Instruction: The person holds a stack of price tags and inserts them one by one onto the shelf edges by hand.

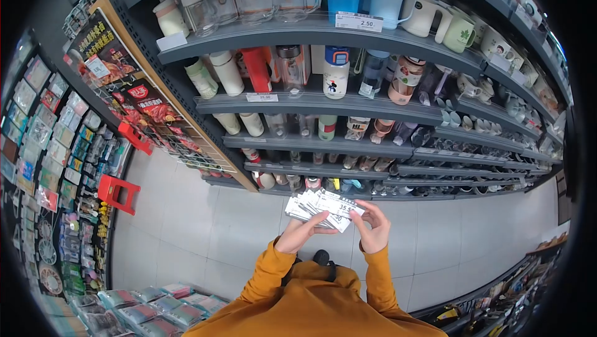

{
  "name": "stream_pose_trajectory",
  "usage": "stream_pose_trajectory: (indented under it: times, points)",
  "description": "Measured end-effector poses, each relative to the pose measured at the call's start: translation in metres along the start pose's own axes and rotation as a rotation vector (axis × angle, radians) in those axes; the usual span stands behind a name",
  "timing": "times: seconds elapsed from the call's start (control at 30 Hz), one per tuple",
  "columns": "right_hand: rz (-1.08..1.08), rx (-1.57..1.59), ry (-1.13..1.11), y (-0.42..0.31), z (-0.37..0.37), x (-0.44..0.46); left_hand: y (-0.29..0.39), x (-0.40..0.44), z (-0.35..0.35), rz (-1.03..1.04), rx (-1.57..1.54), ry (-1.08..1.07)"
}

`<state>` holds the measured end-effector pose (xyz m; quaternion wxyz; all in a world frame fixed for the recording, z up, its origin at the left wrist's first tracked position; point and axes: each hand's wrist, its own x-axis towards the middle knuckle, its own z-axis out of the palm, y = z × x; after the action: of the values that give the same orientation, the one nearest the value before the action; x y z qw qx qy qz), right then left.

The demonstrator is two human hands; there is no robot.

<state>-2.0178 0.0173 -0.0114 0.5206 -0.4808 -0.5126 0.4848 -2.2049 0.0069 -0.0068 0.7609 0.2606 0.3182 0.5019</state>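
Seen from the head camera, cradles a fanned stack of white printed price labels (pixel 303 206) in a half-closed left hand (pixel 297 234), thumb pressed on top, and with a partly curled right hand (pixel 374 230) pinches the right end of an upper label (pixel 336 202), marked with a price beginning 35.5, between thumb and fingers. Holds the stack between the two hands, above a pale tiled floor (pixel 186 225) and before grey shelving (pixel 249 37) stocked with a light-blue mug (pixel 385 2) and a cartoon-printed bottle (pixel 336 82), well apart from a red plastic stool (pixel 118 183) at left.
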Motion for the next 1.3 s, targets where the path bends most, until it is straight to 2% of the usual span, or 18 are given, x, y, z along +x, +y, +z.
stream_pose_trajectory:
  times: [0.13, 0.33, 0.43, 0.53, 0.57, 0.67, 0.73, 0.93, 1.03, 1.13, 1.3]
  points:
    - [0.011, 0.054, -0.031, -0.002, 0.01, 0.0, 0.007, -0.006, -0.007, -0.023, 0.08, 0.103]
    - [-0.028, 0.136, -0.053, 0.001, 0.046, 0.016, 0.025, -0.006, -0.04, 0.031, 0.045, 0.138]
    - [-0.167, 0.006, 0.029, -0.005, 0.077, 0.038, 0.051, -0.007, -0.062, 0.065, 0.021, 0.143]
    - [-0.165, 0.13, -0.001, -0.023, 0.117, 0.066, 0.096, -0.011, -0.084, 0.093, 0.015, 0.06]
    - [-0.202, 0.074, -0.009, -0.027, 0.131, 0.08, 0.109, -0.012, -0.095, 0.109, 0.02, 0.062]
    - [-0.555, -0.279, 0.021, -0.072, 0.178, 0.129, 0.143, -0.014, -0.129, 0.153, 0.022, 0.059]
    - [-0.753, -0.31, 0.038, -0.113, 0.211, 0.166, 0.164, -0.02, -0.149, 0.176, 0.021, 0.057]
    - [-1.03, -0.34, 0.045, -0.195, 0.305, 0.275, 0.203, -0.028, -0.203, 0.167, 0.022, 0.066]
    - [-1.019, -0.477, 0.056, -0.198, 0.329, 0.309, 0.219, -0.031, -0.218, 0.139, 0.023, 0.056]
    - [-0.984, -0.516, -0.044, -0.19, 0.334, 0.335, 0.229, -0.032, -0.232, 0.132, 0.007, 0.03]
    - [-0.811, -0.441, -0.163, -0.193, 0.335, 0.338, 0.236, -0.022, -0.25, 0.105, -0.027, -0.01]
